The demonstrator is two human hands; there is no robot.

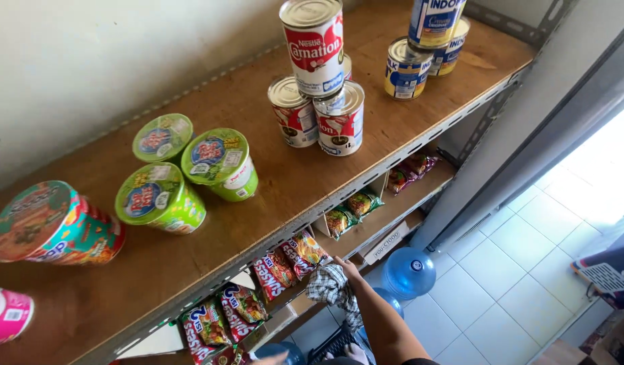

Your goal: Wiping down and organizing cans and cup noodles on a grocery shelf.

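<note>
My right hand (346, 270) reaches down to the lower shelf (386, 217) and is closed on a black-and-white checkered cloth (332, 287). The cloth rests against the shelf's front edge, right beside a row of red and yellow snack packets (293, 260). More snack packets (220, 321) stand further left on the same level. My forearm (386, 328) comes up from the bottom of the picture. My left hand is not visible.
The wooden top shelf (285, 182) carries three green cup-noodle tubs (190, 169), a red and teal cup (52, 226), a pink cup (8, 314), stacked red-and-white tins (318, 88) and blue-and-yellow tins (423, 47). Blue water jugs (409, 272) stand on the white tiled floor (528, 270).
</note>
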